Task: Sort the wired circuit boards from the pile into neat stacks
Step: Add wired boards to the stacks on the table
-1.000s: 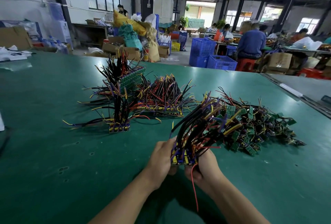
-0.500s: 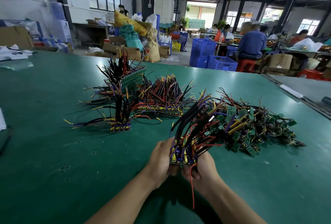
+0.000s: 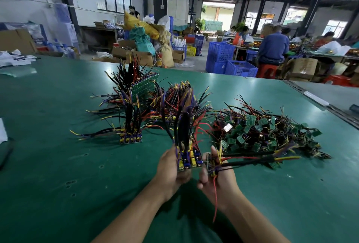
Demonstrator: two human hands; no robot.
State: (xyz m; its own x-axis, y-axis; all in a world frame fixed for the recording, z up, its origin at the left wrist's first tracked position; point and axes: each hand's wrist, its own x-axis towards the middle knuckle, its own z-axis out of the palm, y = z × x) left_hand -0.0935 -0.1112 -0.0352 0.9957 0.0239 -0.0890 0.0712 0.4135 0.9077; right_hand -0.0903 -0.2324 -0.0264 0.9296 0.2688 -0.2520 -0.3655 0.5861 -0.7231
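Observation:
My left hand grips a stack of wired boards held upright, with its black, purple and yellow wires pointing up. My right hand holds a separate wired board whose wires stretch out to the right over the table. A loose pile of small green boards with tangled wires lies to the right of my hands. Sorted stacks stand on the green table: a small one at the left, a long one behind my hands, and a tilted green one further back.
White paper and plastic sheets lie at the table's far left edge. A metal rail runs along the right edge. Blue crates, cardboard boxes and seated people are beyond the table.
The one bundle held between both hands has been split: my left hand raised the stack upright, and my right hand pulled one board away to the right.

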